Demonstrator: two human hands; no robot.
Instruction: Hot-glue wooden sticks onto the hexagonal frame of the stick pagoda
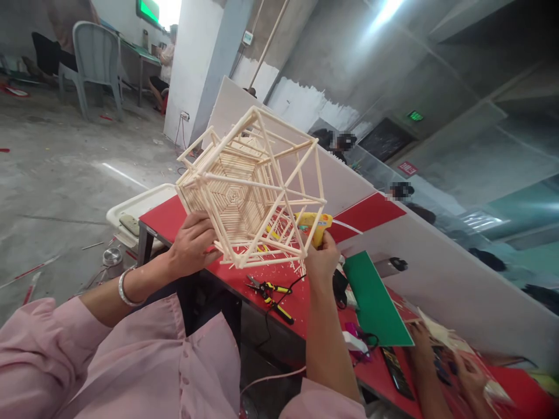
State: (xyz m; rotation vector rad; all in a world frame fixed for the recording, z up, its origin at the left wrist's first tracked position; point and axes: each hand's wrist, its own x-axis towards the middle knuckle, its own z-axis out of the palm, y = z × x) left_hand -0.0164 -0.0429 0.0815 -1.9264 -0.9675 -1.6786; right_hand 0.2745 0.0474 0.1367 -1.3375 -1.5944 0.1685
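Observation:
My left hand (193, 243) is closed on the lower left edge of a wooden-stick frame model (233, 195), holding it tilted above the red table. The model has an open six-sided top of thin sticks and a floor of sticks laid in rings. In my right hand (324, 256) is a yellow hot glue gun (315, 224), at the model's right side and partly hidden behind its sticks. Whether the glue gun's nozzle touches the model I cannot tell. Below the model lie yellow-and-black pliers (271, 297) with their jaws apart.
Loose sticks are scattered on the red table (279, 311). A green board (378, 299) leans at the right, near a phone (396, 372) and a co-worker's hands (469, 372). A white partition (419, 279) runs behind. A steel flask (112, 259) stands at the left.

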